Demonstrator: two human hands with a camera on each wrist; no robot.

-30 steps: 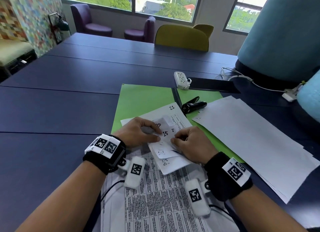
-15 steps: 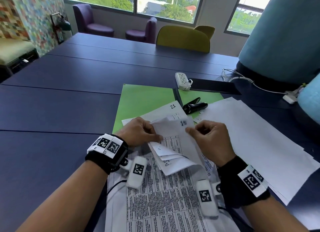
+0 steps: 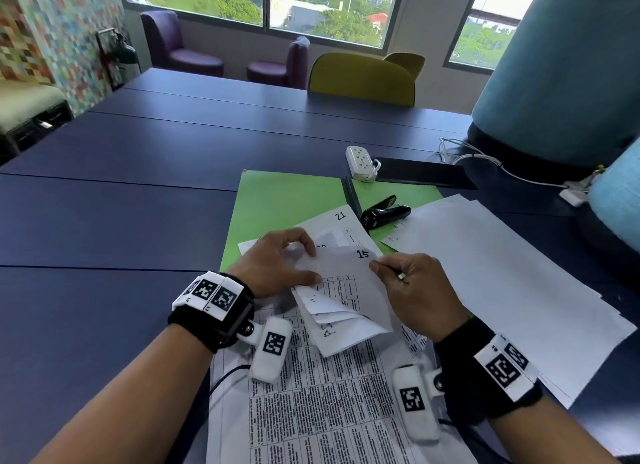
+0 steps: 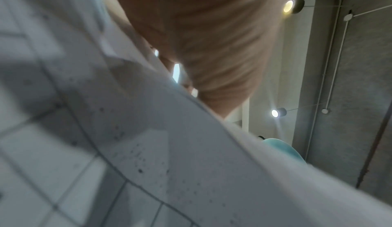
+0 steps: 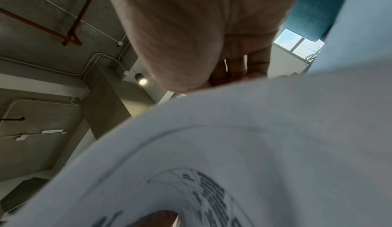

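Observation:
A stack of white printed sheets lies on a green folder (image 3: 284, 200) on the blue table. My right hand (image 3: 408, 287) pinches the corner of the sheet numbered 15 (image 3: 349, 276) and holds it lifted and curled back. My left hand (image 3: 277, 266) grips the left edge of the folded-back corners of several sheets (image 3: 329, 314) below it. A sheet numbered 21 (image 3: 341, 217) lies flat behind them. In both wrist views blurred paper (image 4: 148, 146) (image 5: 254, 146) fills the lower frame under each palm, hiding the fingers.
A black stapler (image 3: 384, 215) lies on the folder just beyond the sheets. A spread of blank white sheets (image 3: 502, 273) covers the table to the right. A printed table sheet (image 3: 322, 411) lies near me. A white power strip (image 3: 360, 162) and cables sit farther back.
My right hand has lifted sheet 15 off the stack and drawn it to the right and up. My left hand stayed at the folded corners.

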